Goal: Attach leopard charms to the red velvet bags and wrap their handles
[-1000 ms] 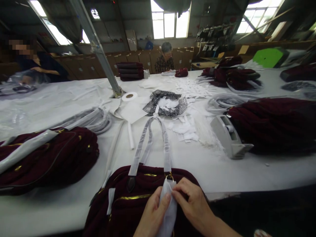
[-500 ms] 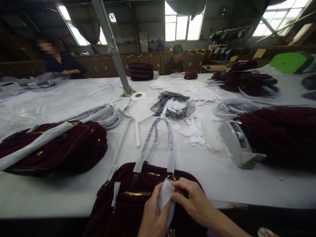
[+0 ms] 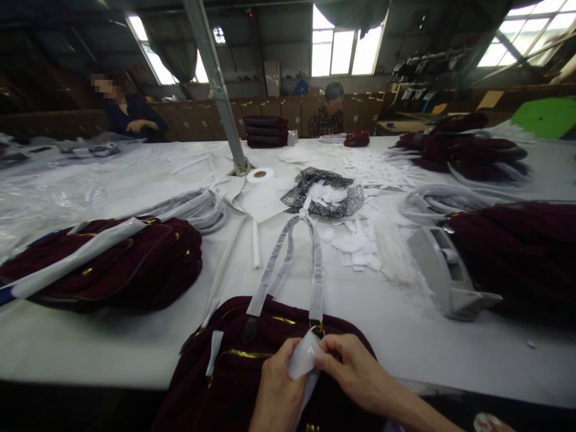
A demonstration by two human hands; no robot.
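A dark red velvet bag (image 3: 234, 372) lies at the table's near edge, its wrapped handles (image 3: 310, 258) stretched away from me. Both hands pinch a piece of thin white wrapping paper (image 3: 303, 363) just below the bag's gold handle ring (image 3: 317, 327). My left hand (image 3: 276, 393) grips the paper's left side with fingers closed. My right hand (image 3: 355, 372) holds its right edge between thumb and fingers.
Another dark red bag (image 3: 112, 264) lies at the left, more at the right (image 3: 517, 252). A grey tape dispenser (image 3: 445, 273), white paper pieces (image 3: 355, 243), a tape roll (image 3: 260, 174) and a metal post (image 3: 220, 90) stand ahead. Two people sit at the far side.
The view has shifted slightly, so things on the table appear further right. My hands have drawn the white paper lower and bunched it more tightly by the ring.
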